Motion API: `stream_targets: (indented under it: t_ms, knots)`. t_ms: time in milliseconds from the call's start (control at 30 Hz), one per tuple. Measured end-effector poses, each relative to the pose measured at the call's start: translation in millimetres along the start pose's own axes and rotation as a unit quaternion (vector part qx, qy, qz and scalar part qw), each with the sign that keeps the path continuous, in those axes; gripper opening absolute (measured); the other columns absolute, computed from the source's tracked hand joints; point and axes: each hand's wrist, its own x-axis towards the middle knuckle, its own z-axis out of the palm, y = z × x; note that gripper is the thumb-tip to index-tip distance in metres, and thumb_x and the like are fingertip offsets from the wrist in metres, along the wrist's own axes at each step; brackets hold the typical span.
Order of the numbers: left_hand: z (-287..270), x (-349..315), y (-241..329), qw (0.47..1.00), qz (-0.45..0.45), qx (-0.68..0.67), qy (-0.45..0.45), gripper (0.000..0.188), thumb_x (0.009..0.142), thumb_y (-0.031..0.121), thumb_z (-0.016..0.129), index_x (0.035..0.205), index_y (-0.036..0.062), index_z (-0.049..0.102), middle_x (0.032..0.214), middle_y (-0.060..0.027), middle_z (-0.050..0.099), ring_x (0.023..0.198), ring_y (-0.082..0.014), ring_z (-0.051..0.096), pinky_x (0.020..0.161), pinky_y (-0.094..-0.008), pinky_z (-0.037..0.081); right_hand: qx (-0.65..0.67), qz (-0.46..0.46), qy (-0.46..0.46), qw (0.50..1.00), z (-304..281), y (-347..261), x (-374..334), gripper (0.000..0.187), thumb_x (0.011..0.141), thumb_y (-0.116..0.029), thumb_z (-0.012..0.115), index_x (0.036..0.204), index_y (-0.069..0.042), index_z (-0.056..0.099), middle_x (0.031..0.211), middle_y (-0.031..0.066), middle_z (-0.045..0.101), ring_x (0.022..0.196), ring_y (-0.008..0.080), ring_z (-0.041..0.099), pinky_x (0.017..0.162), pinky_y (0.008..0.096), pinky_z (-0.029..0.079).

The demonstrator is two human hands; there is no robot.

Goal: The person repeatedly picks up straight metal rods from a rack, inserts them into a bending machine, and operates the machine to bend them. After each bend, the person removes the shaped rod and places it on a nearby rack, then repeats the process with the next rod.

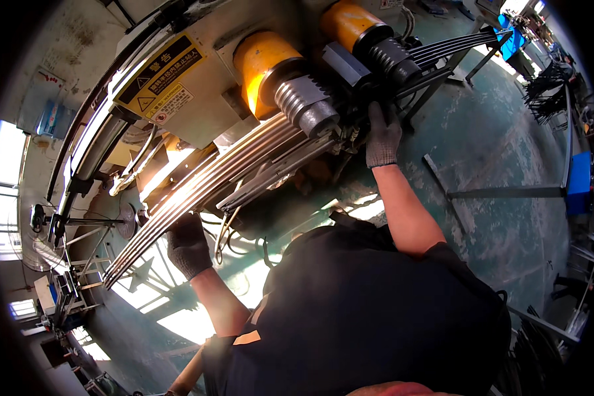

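Several long metal rods (pixel 198 181) lie side by side, running slantwise from the lower left up under the machine's rollers. My left hand (pixel 190 249), in a dark knit glove, is closed at the near edge of the rods; its fingertips are hidden behind them. My right hand (pixel 383 138), in a grey knit glove, reaches up to the dark metal parts below the right ribbed roller (pixel 393 59). Its visible fingers are stretched out, and their tips meet shadow. Another ribbed roller (pixel 307 102) sits above the rods, between my hands.
Two orange cylinders (pixel 261 63) project from the large machine housing (pixel 211 92), which bears a yellow-and-black warning label (pixel 155 72). A metal support frame (pixel 508 192) stands on the green floor at right. Hoses (pixel 228 241) hang beneath the rods. Dark bundled stock (pixel 548 89) lies far right.
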Motion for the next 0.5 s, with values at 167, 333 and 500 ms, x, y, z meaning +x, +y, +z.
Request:
stream_targets:
  t_ms: [167, 333, 500]
  knots:
    - [67.9, -19.6, -4.9, 0.995, 0.077, -0.054, 0.015, 0.041, 0.105, 0.024, 0.046, 0.131, -0.0048, 0.06, 0.129, -0.0223, 0.065, 0.122, -0.0367, 0.061, 0.112, -0.0536, 0.044, 0.151, 0.13, 0.002, 0.98, 13.3, -8.5, 27.9, 0.043, 0.098, -0.026, 0.064, 0.131, 0.003, 0.063, 0.126, 0.0098, 0.066, 0.112, 0.0192, 0.061, 0.099, 0.0343, 0.047]
    - [95.0, -16.9, 56.2, 0.984, 0.145, 0.008, -0.098, 0.053, 0.106, 0.03, 0.045, 0.145, -0.0058, 0.047, 0.15, -0.0269, 0.048, 0.141, -0.0415, 0.043, 0.123, -0.056, 0.029, 0.192, 0.179, -0.035, 0.964, 17.0, -4.7, 50.2, 0.04, 0.099, -0.029, 0.063, 0.126, 0.0, 0.065, 0.117, 0.0073, 0.068, 0.105, 0.0163, 0.063, 0.094, 0.0331, 0.049]
    - [181.0, -9.0, 112.9, 0.957, 0.232, 0.16, -0.071, 0.049, 0.106, 0.026, 0.052, 0.138, -0.012, 0.05, 0.14, -0.0294, 0.055, 0.133, -0.0392, 0.053, 0.118, -0.0495, 0.038, 0.231, 0.292, -0.016, 0.928, 26.8, -14.6, 59.2, 0.038, 0.1, -0.029, 0.061, 0.124, 0.0, 0.066, 0.116, 0.0062, 0.068, 0.098, 0.0154, 0.065, 0.085, 0.0329, 0.052]
